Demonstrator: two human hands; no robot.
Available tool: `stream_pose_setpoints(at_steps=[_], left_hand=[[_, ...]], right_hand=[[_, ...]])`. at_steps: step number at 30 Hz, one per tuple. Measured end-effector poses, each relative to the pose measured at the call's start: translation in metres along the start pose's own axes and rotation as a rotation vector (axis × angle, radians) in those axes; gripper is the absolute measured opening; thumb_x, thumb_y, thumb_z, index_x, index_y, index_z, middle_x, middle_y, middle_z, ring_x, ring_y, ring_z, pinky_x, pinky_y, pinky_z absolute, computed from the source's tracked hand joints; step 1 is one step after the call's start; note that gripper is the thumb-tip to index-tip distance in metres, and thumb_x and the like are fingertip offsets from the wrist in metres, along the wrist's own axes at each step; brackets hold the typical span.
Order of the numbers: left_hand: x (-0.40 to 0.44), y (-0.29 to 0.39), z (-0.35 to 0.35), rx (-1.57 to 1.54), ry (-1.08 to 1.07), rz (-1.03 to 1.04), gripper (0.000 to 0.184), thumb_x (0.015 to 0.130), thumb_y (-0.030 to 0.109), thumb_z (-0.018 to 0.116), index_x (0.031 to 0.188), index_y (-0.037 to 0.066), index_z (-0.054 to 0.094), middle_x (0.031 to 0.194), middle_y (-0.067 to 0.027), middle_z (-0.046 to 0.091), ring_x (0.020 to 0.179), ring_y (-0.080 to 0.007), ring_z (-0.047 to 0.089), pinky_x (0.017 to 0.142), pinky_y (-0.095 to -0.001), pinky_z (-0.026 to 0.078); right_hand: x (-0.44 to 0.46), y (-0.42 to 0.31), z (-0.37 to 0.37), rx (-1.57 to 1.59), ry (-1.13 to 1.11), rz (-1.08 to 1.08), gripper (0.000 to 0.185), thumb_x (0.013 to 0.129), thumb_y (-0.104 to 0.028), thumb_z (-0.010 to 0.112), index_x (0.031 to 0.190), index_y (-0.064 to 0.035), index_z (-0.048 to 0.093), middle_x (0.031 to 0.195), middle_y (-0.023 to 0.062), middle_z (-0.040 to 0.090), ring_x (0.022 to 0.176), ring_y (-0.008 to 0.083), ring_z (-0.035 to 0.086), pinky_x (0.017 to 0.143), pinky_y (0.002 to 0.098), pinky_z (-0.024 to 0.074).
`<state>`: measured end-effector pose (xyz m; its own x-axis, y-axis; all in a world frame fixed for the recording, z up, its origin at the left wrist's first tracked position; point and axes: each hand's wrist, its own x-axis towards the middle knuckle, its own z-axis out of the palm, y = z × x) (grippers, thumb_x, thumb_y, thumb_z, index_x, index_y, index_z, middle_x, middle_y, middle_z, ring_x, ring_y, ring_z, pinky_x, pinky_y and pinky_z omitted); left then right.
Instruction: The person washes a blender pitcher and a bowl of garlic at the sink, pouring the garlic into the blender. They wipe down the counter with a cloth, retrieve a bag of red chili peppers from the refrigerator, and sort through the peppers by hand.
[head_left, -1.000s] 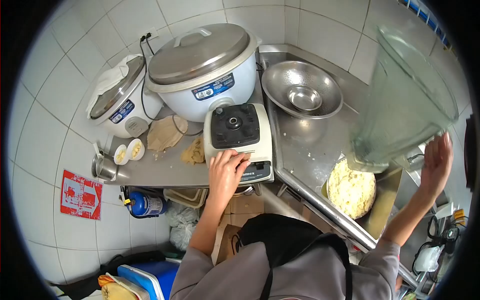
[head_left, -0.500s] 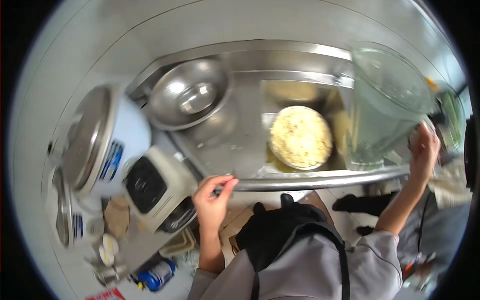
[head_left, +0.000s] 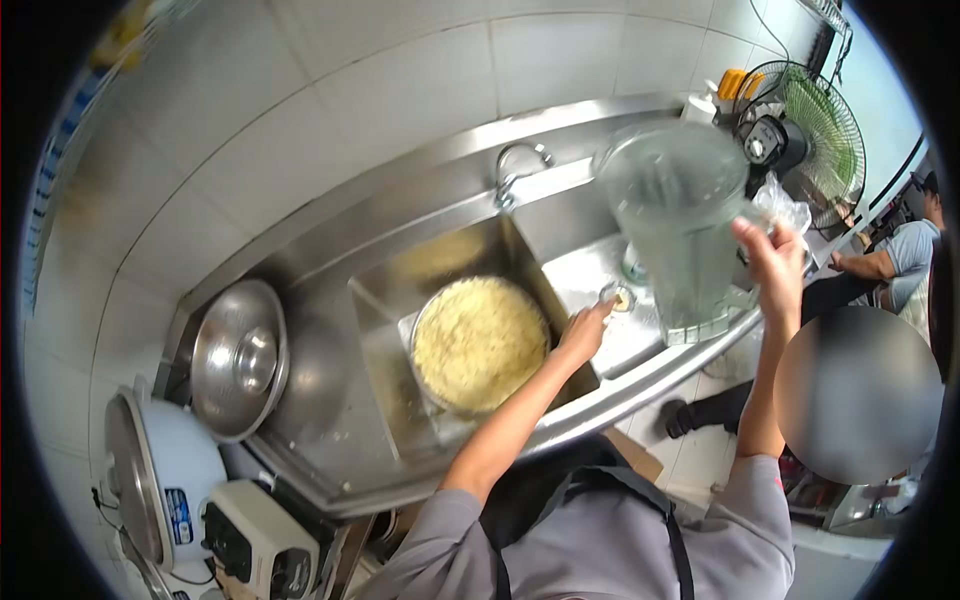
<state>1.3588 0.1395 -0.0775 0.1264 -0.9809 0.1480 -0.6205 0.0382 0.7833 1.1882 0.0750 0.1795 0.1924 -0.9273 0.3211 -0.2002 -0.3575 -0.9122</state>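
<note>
My right hand (head_left: 775,255) is closed around the handle of a large clear pitcher (head_left: 675,230), which I hold upright over the right sink basin (head_left: 575,225). The pitcher looks greenish, and I cannot tell how much is in it. My left hand (head_left: 588,332) reaches across the sink to a small round drain fitting (head_left: 618,296) in that basin's floor. Its fingers are drawn together at the fitting's edge; what they hold, if anything, is hidden. In the left basin stands a round bowl full of a pale yellow, shredded-looking food (head_left: 480,345).
A metal bowl (head_left: 240,360) leans at the left end. Below it are a rice cooker (head_left: 180,470) and a beige appliance (head_left: 262,540). The faucet (head_left: 507,180) is at the back. At right stand a fan (head_left: 810,140), a soap bottle (head_left: 700,105) and another person (head_left: 890,265).
My view has turned to the right. My left hand has gone from the sink's front edge to the drain fitting. My right hand still holds the pitcher.
</note>
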Motion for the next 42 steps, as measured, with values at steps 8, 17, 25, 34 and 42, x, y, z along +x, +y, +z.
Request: stream_pose_setpoints(at_steps=[8,17,25,34,42], left_hand=[[0.137,-0.069,-0.059,0.018,0.453,-0.266,0.027,0.087,0.015,0.042,0.108,0.003,0.052,0.097,-0.0212,0.058,0.093,-0.0347,0.056,0.079,-0.0383,0.044],[0.236,-0.152,-0.08,0.698,0.035,-0.088,0.063,0.072,-0.01,0.037,0.132,0.003,0.023,0.138,-0.018,0.018,0.127,-0.0286,0.023,0.103,-0.0417,0.021],[0.212,-0.149,-0.093,0.304,0.036,-0.151,0.048,0.076,-0.008,0.035,0.123,0.004,0.04,0.125,-0.0191,0.039,0.117,-0.0308,0.038,0.096,-0.0355,0.031],[0.234,-0.091,-0.029,-1.154,0.362,-1.054,0.03,0.088,0.018,0.044,0.108,-0.005,0.05,0.103,-0.0126,0.057,0.095,-0.0195,0.052,0.077,-0.0282,0.042],[0.188,-0.07,-0.01,-0.579,-0.129,-0.416,0.031,0.086,0.01,0.049,0.113,-0.006,0.048,0.101,-0.0118,0.06,0.082,-0.0126,0.057,0.075,-0.0248,0.045]], right_hand=[[0.098,0.153,0.027,-0.085,-0.349,0.078,0.038,0.065,-0.016,0.071,0.045,-0.0072,0.04,0.044,-0.0087,0.034,0.043,0.0006,0.027,0.037,0.0226,0.0173],[0.108,0.289,0.104,-0.037,-0.358,0.261,0.043,0.065,-0.021,0.07,0.043,-0.006,0.037,0.041,-0.0044,0.034,0.042,0.0039,0.028,0.037,0.0256,0.0209],[0.117,0.304,0.141,-0.007,-0.522,0.336,0.039,0.066,-0.024,0.069,0.045,-0.0025,0.044,0.041,-0.0034,0.037,0.041,0.0048,0.03,0.037,0.0258,0.0247],[0.09,0.276,0.139,-0.331,-0.622,0.074,0.041,0.066,-0.03,0.069,0.05,0.002,0.048,0.038,0.0104,0.04,0.035,0.0161,0.038,0.04,0.0326,0.0341],[0.091,0.296,0.128,-0.393,-0.626,0.068,0.041,0.065,-0.032,0.069,0.052,0.003,0.051,0.041,0.0135,0.044,0.037,0.0221,0.043,0.042,0.0349,0.0367]])
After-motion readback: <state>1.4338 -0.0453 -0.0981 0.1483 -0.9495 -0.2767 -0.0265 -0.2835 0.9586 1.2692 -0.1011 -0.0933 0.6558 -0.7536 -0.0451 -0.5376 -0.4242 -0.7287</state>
